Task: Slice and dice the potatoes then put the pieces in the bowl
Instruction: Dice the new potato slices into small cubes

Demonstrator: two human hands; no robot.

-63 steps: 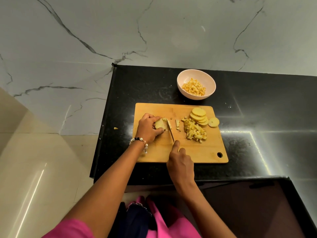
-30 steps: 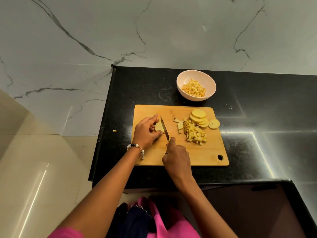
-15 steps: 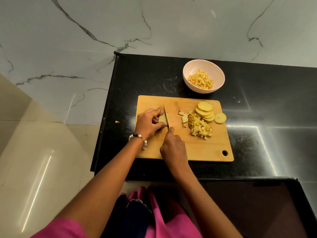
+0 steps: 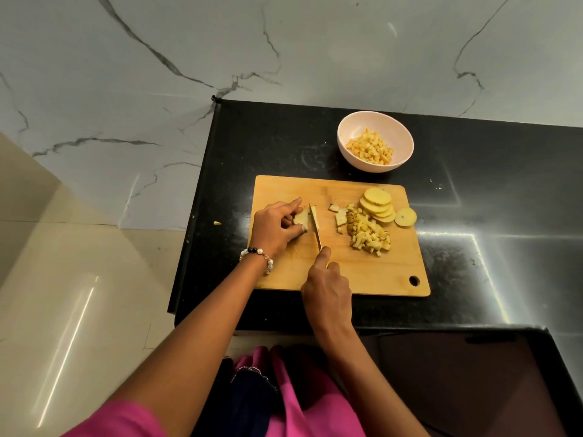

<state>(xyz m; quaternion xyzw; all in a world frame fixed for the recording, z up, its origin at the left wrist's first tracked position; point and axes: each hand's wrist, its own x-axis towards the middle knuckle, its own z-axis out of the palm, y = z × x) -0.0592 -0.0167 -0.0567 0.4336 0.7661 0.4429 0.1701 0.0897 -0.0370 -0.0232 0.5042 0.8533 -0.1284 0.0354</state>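
On the wooden cutting board my left hand grips a small stack of potato slices with curled fingers. My right hand holds a knife whose blade stands on the right end of that stack. To the right lie a heap of diced potato, a fanned row of round potato slices and one single slice. A pale pink bowl with diced potato in it stands on the counter behind the board.
The board lies on a black stone counter whose left edge runs just beside it. One potato scrap sits left of the counter on the pale marble surface. A marble wall rises behind.
The knife went from a cut at the right end of the held stack, lifted, and came back down on the stack a little further left. My left hand stayed on the stack.
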